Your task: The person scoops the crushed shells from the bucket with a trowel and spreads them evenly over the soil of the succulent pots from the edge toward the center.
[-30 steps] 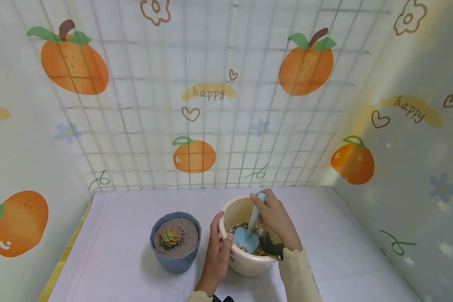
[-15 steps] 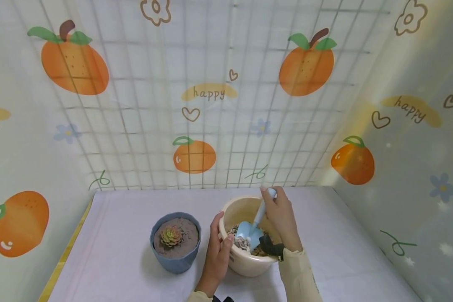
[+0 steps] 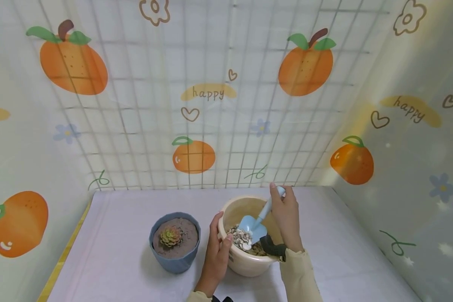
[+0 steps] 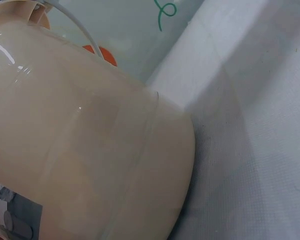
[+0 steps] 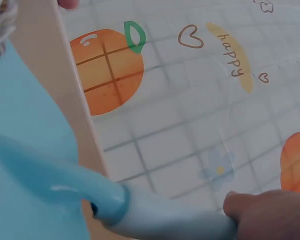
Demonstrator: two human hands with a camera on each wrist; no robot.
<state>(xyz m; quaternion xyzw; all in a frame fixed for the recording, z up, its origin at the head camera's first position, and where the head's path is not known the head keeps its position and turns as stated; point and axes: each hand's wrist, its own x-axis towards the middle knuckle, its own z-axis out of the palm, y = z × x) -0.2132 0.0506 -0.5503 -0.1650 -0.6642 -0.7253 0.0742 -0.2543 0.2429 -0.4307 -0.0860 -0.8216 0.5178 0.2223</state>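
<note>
A cream plastic bucket (image 3: 249, 267) stands on the table with mixed grey, white and tan pebbles (image 3: 242, 238) in it. My left hand (image 3: 217, 256) holds the bucket's left side, thumb at the rim and fingers along the outer wall. My right hand (image 3: 288, 212) grips the handle of a light blue hand shovel (image 3: 252, 226) above the bucket's right side. The shovel slants down into the bucket, its blade by the pebbles, some heaped at the blade's left edge. In the right wrist view my thumb (image 5: 270, 212) lies on the pale handle. The bucket wall (image 4: 100, 125) fills much of the left wrist view.
To the left of the bucket stands a blue faceted pot (image 3: 176, 264) with brown soil and a small green-pink succulent (image 3: 170, 236). A white cloth covers the table (image 3: 113, 251). Behind rises a wire grid under a sheet printed with oranges (image 3: 194, 157).
My right hand has shifted right, tilting the shovel handle rightward. The blade has moved up and right, uncovering pale pebbles to its left. My left hand has stayed at the bucket.
</note>
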